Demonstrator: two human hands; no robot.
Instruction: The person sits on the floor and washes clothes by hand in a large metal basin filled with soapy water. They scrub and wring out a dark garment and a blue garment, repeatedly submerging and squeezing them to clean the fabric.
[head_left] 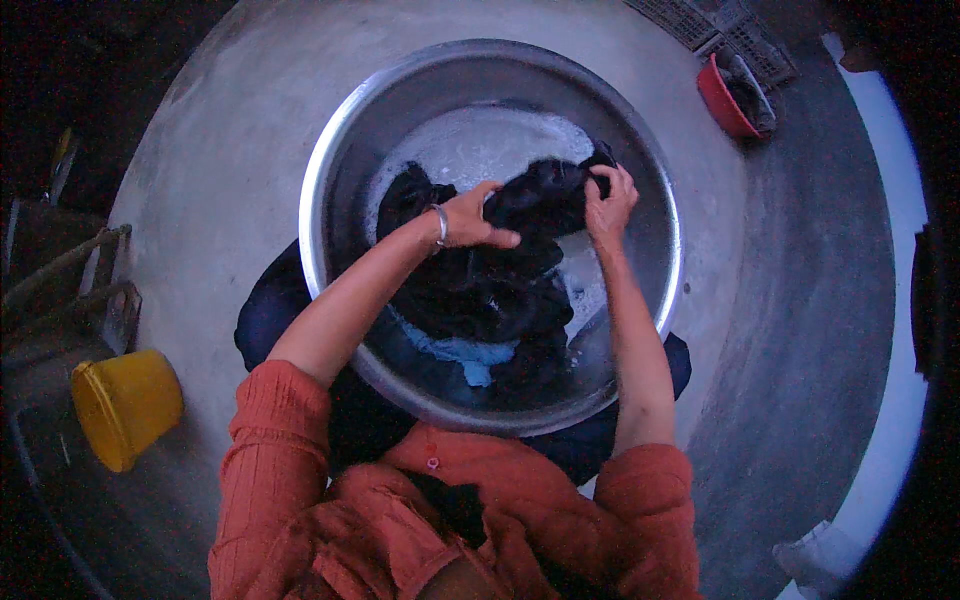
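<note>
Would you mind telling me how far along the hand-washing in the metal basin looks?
Done: the metal basin holds sudsy water and the clothes are soaked. In hand: the left hand and right hand both grip a dark garment, bunched between them above the water. Left: more dark clothes and a light blue piece lie in the basin, apparently unrinsed.

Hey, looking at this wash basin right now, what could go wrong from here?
1. Both the left hand and right hand grip the dark cloth above the soapy water; hard rubbing may splash suds over the basin rim onto the concrete floor, possibly making it slippery.
2. The bracelet on the left wrist sits right against the wet cloth and might snag it.
</note>
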